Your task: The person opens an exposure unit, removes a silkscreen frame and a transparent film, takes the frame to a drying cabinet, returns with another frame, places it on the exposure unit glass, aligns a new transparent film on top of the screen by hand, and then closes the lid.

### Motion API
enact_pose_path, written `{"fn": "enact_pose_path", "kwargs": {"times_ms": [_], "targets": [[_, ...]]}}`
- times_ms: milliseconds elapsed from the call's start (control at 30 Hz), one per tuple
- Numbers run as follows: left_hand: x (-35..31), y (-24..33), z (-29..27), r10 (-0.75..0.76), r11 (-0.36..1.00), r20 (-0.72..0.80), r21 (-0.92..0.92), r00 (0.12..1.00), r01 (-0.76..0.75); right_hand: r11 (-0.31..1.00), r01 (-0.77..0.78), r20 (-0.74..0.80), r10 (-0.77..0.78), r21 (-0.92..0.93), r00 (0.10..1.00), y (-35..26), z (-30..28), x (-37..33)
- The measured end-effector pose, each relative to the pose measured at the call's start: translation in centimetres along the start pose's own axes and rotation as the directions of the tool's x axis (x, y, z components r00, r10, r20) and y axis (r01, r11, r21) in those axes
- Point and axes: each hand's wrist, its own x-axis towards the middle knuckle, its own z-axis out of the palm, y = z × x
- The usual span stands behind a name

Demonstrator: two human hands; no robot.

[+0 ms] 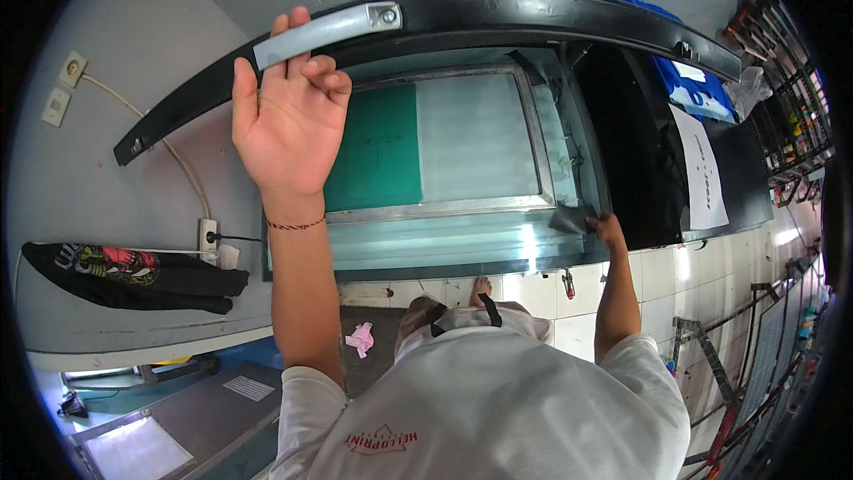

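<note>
My left hand (296,124) is raised, palm toward me, with some fingers hooked through the silver handle (329,36) of a long black lid (533,11). The lid is tilted up at the far side of a glass-topped box (426,253). On the glass lies a metal-edged screen printing frame (544,142), with a green coated area (382,147) on the left part of its mesh. At the frame's near right corner, my right hand (609,229) pinches a dark, flat strip (573,218). A similar dark piece (526,67) sits at the far right corner.
Right of the glass is a black surface with a white paper sheet (699,164) and blue cloth (702,93). A black garment (133,276) lies on the left ledge beside a power cable (178,160). Metal racks (711,356) stand at right. Pink cloth (360,339) lies on the floor.
</note>
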Motion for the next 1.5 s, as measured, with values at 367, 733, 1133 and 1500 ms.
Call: {"fn": "enact_pose_path", "kwargs": {"times_ms": [367,733,1133,1500], "targets": [[5.3,1.6,1.7,-0.042,0.989,0.055,-0.137,0.998,0.049,0.978,-0.075,-0.417,-0.013,-0.195,0.909,2.0,-1.1,-3.5],[5.9,3.2,-1.7,0.034,0.999,0.086,0.035,0.996,-0.037,0.976,0.025,-0.485,-0.129,-0.214,0.865,-1.1,3.7,-1.6],[-35.6,5.5,-36.9,0.603,0.556,-0.766,0.204,-0.222,0.806,0.945,-0.124,-0.530,-0.058,-0.302,0.846,-0.7,4.1,-2.2],[-36.5,9.0,-38.6,0.764,0.409,-0.595,0.148,-0.250,0.900,0.942,-0.071,-0.468,-0.097,-0.329,0.878,-0.1,2.6,-0.6]]}}
